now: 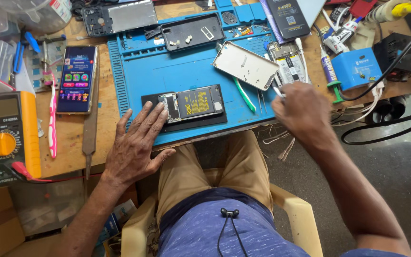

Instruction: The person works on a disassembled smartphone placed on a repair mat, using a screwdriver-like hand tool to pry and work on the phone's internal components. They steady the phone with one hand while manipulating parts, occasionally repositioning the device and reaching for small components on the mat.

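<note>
While seated at the blue mat (167, 76), person rests left hand (136, 143) flat, fingers spread, tips touching the opened phone (193, 104) at mat's near edge. Phone's long axis runs left-right; left hand is nearer. Right hand (300, 112), just off mat's right edge, is closed w/ a thin white tool (278, 92); grip detail can't tell.

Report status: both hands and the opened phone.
Left hand flat, fingertips steadying the opened phone on the blue mat. Right hand closed on a thin white tool beside it. Nothing covers the phone.
</note>
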`<state>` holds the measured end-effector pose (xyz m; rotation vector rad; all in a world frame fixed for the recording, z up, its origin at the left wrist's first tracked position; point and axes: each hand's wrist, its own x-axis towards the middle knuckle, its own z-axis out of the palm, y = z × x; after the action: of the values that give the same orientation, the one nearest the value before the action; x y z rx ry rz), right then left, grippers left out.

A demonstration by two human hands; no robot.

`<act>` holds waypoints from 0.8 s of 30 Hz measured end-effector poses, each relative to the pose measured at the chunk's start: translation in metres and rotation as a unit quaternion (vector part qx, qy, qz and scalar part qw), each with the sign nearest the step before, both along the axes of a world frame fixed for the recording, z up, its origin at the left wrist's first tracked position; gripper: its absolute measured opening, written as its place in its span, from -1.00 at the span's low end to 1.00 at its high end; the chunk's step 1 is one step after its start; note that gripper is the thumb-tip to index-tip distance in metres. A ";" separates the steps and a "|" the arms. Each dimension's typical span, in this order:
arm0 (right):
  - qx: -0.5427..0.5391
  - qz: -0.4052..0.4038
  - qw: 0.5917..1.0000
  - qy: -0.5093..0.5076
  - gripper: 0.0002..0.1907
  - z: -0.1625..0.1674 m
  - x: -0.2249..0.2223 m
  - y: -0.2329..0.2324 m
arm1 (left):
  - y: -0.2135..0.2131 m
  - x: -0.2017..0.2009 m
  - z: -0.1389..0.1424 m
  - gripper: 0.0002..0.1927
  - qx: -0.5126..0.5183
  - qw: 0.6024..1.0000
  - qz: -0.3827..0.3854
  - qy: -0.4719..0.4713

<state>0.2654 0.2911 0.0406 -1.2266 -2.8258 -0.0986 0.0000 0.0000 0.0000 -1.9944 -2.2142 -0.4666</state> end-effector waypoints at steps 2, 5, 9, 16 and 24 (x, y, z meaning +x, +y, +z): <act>0.003 0.017 0.998 0.059 -0.77 0.010 0.029 -0.007 | -0.003 0.001 0.000 -0.14 0.028 0.999 0.001 -0.022; 0.007 0.023 0.990 0.139 -0.82 0.029 0.058 -0.013 | -0.001 0.006 0.002 -0.35 0.122 0.991 -0.008 -0.060; 0.015 0.026 0.975 0.220 -0.88 0.050 0.077 -0.044 | 0.024 0.052 0.000 -0.59 0.195 0.965 -0.092 -0.152; -0.149 0.117 0.936 0.296 -0.83 0.072 0.088 -0.097 | 0.068 0.125 0.010 -0.58 0.171 0.943 -0.167 -0.230; -0.325 0.204 0.807 0.449 -0.75 -0.017 0.066 -0.126 | 0.049 0.138 -0.009 -0.76 0.105 0.927 -0.131 -0.334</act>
<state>0.3310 0.1648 0.0236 -0.4157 -2.1571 1.2058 0.1381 0.0493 -0.0085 -2.2432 -2.0619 -1.5485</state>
